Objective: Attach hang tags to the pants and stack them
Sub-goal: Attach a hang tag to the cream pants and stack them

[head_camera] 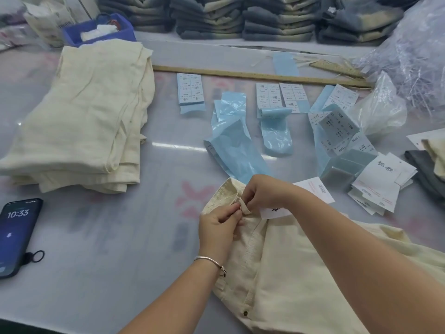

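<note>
Cream pants (301, 273) lie flat on the tabletop (120, 249) before the person, waistband turned up toward the hands. Left hand (216, 231) pinches the belt loop (243, 207), lifting it off the fabric, apparently so a tag string can pass behind it. Right hand (262, 192) has its grip closed on the same loop from above; the white hang tag (274, 212) sits just beneath it, partly hidden. Whether the string is threaded cannot be told. Finished cream stack (84, 116) lies well apart at left, ready to receive this pair. Spare tags (378, 186) lie near at right.
</note>
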The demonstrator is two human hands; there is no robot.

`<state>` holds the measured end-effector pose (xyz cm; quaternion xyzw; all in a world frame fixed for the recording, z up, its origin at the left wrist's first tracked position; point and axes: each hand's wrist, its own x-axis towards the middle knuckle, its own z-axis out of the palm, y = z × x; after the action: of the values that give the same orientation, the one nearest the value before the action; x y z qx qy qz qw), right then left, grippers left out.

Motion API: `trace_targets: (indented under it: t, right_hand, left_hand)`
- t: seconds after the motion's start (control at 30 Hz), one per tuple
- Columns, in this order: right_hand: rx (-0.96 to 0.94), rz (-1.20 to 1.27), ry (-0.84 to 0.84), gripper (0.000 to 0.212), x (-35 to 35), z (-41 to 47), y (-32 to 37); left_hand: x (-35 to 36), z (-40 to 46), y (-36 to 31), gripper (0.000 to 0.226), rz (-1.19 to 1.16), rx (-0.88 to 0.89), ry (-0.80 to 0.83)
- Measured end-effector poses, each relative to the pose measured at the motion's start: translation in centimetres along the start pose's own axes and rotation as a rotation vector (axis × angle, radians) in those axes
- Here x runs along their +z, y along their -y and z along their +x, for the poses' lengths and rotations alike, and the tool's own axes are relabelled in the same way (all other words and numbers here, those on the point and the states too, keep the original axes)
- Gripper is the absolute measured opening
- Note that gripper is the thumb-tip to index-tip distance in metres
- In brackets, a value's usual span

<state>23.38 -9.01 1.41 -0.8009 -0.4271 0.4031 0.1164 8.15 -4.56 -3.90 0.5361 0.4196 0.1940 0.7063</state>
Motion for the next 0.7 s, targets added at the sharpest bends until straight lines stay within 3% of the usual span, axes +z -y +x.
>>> trace_targets:
  t: [0.1,0.17,0.3,0.4,0.57,0.7]
  right_hand:
    - [0.013,0.048,-0.013,0.018,0.0,-0.1,-0.3]
    - [0.006,0.097,0.004,0.008,-0.1,-0.2,-0.6]
    - [0.0,0.13,-0.022,0.005,0.0,-0.6,-0.8]
    - [-0.008,0.136,-0.078,0.008,-0.8,-1.2,-1.1]
    - [0.053,0.468,-0.058,0.008,-3.0,-3.7,-3.1]
    - [0.092,0.425,-0.132,0.007,-3.8,-4.8,-3.3]
  left_hand:
    - [0.0,0.4,-0.3,0.016,-0.066,-0.058,-0.012]
    - [0.0,0.6,-0.6,0.012,-0.051,-0.054,-0.01]
    - [0.8,0.7,-0.7,0.01,0.181,0.067,-0.042]
    - [0.8,0.8,-0.6,0.014,0.254,0.05,-0.072]
    - [-0.5,1.1,-1.0,0.009,0.106,-0.039,-0.072]
    - [-0.6,1.0,-2.2,0.007,-0.032,0.002,-0.035]
